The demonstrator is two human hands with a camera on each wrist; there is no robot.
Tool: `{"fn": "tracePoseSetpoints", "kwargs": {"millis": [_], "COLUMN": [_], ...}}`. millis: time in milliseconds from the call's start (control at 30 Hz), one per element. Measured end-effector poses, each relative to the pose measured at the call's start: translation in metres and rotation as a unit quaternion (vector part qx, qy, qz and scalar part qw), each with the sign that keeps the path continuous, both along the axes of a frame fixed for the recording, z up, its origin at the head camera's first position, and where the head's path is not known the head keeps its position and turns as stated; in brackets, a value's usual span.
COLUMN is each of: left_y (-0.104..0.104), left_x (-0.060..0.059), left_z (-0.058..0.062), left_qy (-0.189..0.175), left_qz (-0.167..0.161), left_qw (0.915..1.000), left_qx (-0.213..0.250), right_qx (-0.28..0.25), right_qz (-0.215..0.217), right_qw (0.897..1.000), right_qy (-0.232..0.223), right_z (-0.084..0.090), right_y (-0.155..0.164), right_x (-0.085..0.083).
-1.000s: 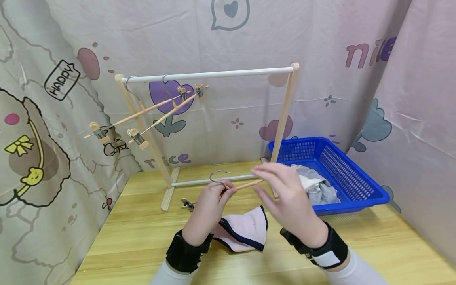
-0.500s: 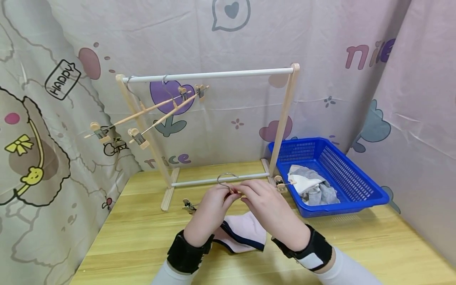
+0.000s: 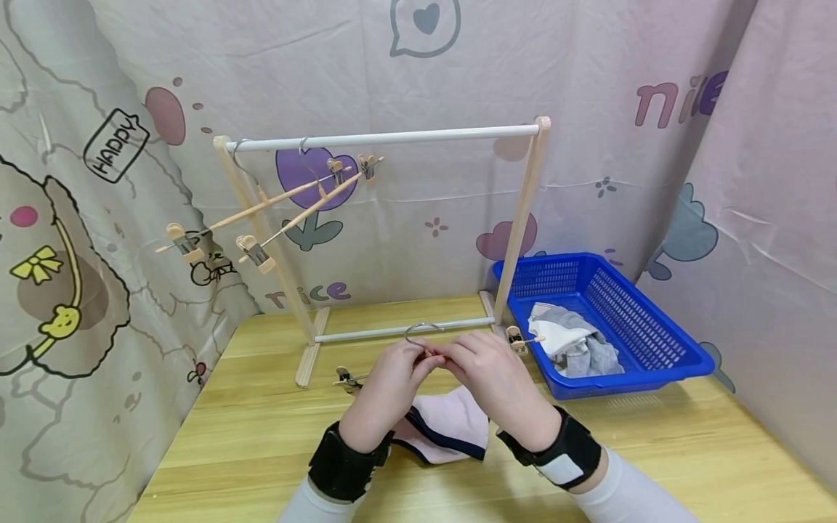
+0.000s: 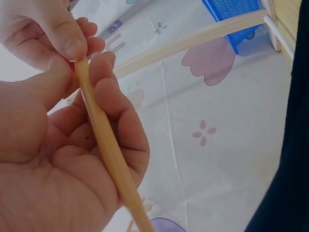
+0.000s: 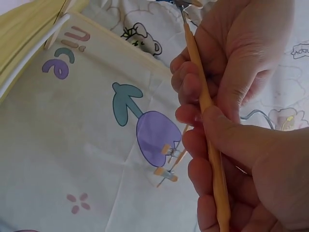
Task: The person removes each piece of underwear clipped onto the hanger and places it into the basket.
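Clip hanger [image 3: 431, 349]: above the table, over the pink cloth [image 3: 451, 428]; we judge it light, stiff, clips dangling.
Left hand [image 3: 392, 370]: pinches the bar.
Right hand [image 3: 487, 370]: pinches beside it.
Best hold: mid-bar, by the hook.

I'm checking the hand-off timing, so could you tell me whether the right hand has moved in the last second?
Yes. The right hand moved left, away from the basket, onto the hanger.

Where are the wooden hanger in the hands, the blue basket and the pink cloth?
wooden hanger [image 4: 104, 140], left wrist view, middle of its bar.
blue basket [image 3: 654, 341], head view, right wall.
pink cloth [image 3: 451, 428], head view, centre of the fabric.
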State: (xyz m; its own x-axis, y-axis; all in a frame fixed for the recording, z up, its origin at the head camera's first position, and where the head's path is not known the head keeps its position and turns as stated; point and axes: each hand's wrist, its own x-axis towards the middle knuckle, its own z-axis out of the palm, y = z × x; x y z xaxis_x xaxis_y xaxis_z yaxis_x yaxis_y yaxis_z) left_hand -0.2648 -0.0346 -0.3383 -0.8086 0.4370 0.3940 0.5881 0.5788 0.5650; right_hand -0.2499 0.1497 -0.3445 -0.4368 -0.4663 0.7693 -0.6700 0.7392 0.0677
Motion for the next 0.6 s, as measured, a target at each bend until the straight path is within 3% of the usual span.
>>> {"fn": "tracePoseSetpoints", "kwargs": {"millis": [267,433,600], "left_y": [-0.004,-0.013,-0.026], "left_x": [0.007,0.013,0.013], "left_z": [0.006,0.014,0.023], "left_qy": [0.002,0.058,0.119], "left_qz": [0.047,0.077,0.126], "left_qw": [0.9985,0.9937,0.9792], "left_qx": [0.029,0.058,0.106], "right_qx": [-0.018,-0.033,-0.058], "right_qz": [-0.001,0.0,-0.002], "right_qw": [0.998,0.995,0.988], "right_qy": [-0.054,-0.096,-0.143], "right_z": [0.003,0.008,0.014], "right_y": [0.003,0.01,0.017], "right_x": [-0.001,-0.001,-0.002]}}
